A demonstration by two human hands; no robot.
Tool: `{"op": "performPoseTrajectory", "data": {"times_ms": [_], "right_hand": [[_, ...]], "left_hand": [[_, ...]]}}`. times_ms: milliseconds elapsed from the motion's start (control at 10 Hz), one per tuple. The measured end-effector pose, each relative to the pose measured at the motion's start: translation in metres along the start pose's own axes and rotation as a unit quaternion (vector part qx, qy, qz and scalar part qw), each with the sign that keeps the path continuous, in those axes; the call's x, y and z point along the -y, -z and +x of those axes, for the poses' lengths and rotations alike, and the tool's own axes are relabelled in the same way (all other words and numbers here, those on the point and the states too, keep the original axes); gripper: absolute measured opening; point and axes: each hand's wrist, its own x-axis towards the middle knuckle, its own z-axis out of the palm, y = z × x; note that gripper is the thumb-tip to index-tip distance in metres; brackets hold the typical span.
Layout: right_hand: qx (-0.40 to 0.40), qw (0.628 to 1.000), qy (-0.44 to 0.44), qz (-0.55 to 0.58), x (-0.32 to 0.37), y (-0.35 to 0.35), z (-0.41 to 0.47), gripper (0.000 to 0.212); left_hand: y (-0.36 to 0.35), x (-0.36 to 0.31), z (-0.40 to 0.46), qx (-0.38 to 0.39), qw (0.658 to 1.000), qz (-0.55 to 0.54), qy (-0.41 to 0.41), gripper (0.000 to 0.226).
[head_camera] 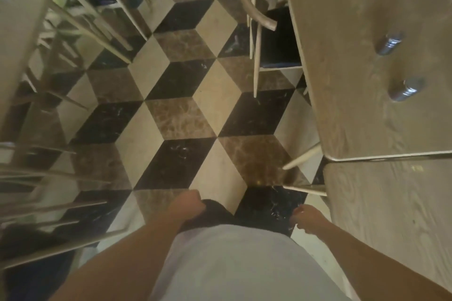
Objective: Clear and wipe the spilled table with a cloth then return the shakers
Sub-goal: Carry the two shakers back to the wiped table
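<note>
Two shakers with metal caps stand on a light wooden table point(347, 80) at the right: one shaker point(389, 44) farther back, the other shaker point(404, 90) nearer to me. Both my hands hang low in front of my body, away from the table. My left hand point(187, 204) is curled shut near my dark trousers and holds nothing that I can see. My right hand point(305, 217) hangs with loosely bent fingers beside the corner of a second, nearer table point(391, 203). No cloth is in view. The picture is blurred by motion.
An aisle of cube-patterned floor tiles point(181, 117) runs ahead between the tables. A wooden chair point(264, 19) with a dark seat is tucked under the right table. Several chairs point(80, 19) and another table point(22, 19) stand along the left.
</note>
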Motion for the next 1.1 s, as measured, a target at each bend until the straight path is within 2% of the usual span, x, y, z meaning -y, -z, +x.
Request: {"op": "performPoseTrajectory", "data": {"times_ms": [100,200,300,400,500,600,700,800,900,1000,1100], "right_hand": [[-0.05,0.998,0.022,0.031,0.018,0.028,0.018,0.025],[-0.055,0.996,0.025,0.063,0.036,0.048,0.031,0.03],[-0.052,0.993,-0.022,0.1,0.048,0.056,0.041,0.036],[-0.057,0.981,-0.066,0.174,0.065,0.069,0.056,0.028],[-0.093,0.965,-0.098,0.224,0.098,0.094,0.061,0.025],[-0.132,0.951,-0.12,0.252,0.125,0.113,0.061,0.024],[-0.167,0.931,-0.126,0.298,0.162,0.143,0.062,0.014],[-0.184,0.908,-0.147,0.346,0.171,0.148,0.071,0.021],[-0.225,0.864,-0.179,0.414,0.165,0.151,0.086,0.02],[-0.257,0.814,-0.198,0.482,0.149,0.164,0.103,0.027],[-0.272,0.808,-0.2,0.484,0.139,0.202,0.11,0.043]], "left_hand": [[0.036,-0.033,0.019,-0.009,1.0,0.0,-0.022,0.027],[0.069,-0.06,0.037,0.011,0.996,0.064,-0.059,0.029],[0.1,-0.084,0.071,0.037,0.983,0.158,-0.089,0.033],[0.142,-0.123,0.11,0.044,0.968,0.201,-0.142,0.039],[0.184,-0.169,0.158,0.033,0.955,0.226,-0.191,0.034],[0.227,-0.222,0.174,0.063,0.938,0.24,-0.24,0.031],[0.264,-0.268,0.199,0.072,0.928,0.255,-0.261,0.029],[0.287,-0.316,0.215,0.077,0.905,0.309,-0.283,0.029],[0.292,-0.359,0.222,0.065,0.883,0.337,-0.321,0.022],[0.294,-0.405,0.228,0.031,0.848,0.373,-0.376,0.02],[0.289,-0.457,0.231,0.034,0.835,0.379,-0.397,0.032]]}}
